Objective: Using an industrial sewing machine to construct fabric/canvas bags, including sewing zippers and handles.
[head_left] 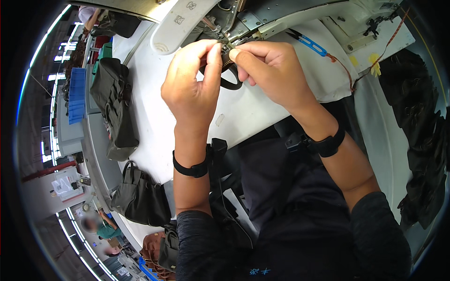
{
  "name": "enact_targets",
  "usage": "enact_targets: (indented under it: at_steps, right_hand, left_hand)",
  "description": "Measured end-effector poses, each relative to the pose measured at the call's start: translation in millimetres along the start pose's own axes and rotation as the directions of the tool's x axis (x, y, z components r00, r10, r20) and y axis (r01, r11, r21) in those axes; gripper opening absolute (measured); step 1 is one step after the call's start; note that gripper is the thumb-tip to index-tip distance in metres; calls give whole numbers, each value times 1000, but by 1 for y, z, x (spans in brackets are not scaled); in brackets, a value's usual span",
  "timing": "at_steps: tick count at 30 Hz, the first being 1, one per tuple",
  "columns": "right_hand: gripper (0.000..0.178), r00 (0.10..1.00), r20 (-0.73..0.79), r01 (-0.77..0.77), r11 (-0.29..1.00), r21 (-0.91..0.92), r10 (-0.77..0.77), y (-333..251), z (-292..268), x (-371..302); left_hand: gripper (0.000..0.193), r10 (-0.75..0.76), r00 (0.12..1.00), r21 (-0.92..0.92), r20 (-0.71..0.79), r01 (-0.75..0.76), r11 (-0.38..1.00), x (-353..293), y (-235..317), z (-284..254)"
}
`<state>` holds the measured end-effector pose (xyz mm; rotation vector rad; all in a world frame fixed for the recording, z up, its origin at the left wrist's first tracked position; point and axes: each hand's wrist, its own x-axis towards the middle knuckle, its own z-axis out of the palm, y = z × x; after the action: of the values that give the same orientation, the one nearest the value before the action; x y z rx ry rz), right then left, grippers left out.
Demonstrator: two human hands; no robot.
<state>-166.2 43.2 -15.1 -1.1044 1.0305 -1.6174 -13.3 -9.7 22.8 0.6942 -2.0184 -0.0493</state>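
Observation:
My left hand is raised by the needle area of a sewing machine, thumb and forefinger pinched together. Close on its right, my right hand pinches too, its fingertips almost meeting those of the left. Whatever lies between the fingertips is too small and covered to make out. Just below them a dark looped strap rests on the white work surface, partly hidden by the hands. Blue-handled thread snips lie to the right of my right hand, tied to an orange cord.
Dark handbags line the left side, with another handbag nearer me and a brown bag below. Blue crates stand farther left. Dark pieces are heaped at the right. Another person works in the left background.

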Motion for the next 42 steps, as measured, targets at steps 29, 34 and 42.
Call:
enact_targets:
  at_steps: [29, 34, 42]
  right_hand:
    - [24, 997, 76, -15, 998, 55, 11, -9, -1, -7]
    - [24, 993, 112, -37, 996, 83, 28, -11, -7, -6]
    - [26, 980, 140, -157, 981, 115, 140, -19, -9, 1]
  left_hand:
    - [45, 214, 965, 267, 155, -249, 931, -11, 8, -11]
    - [49, 183, 969, 293, 166, -226, 929, -18, 12, -10]
    - [47, 203, 978, 231, 46, -208, 950, -27, 6, 0]
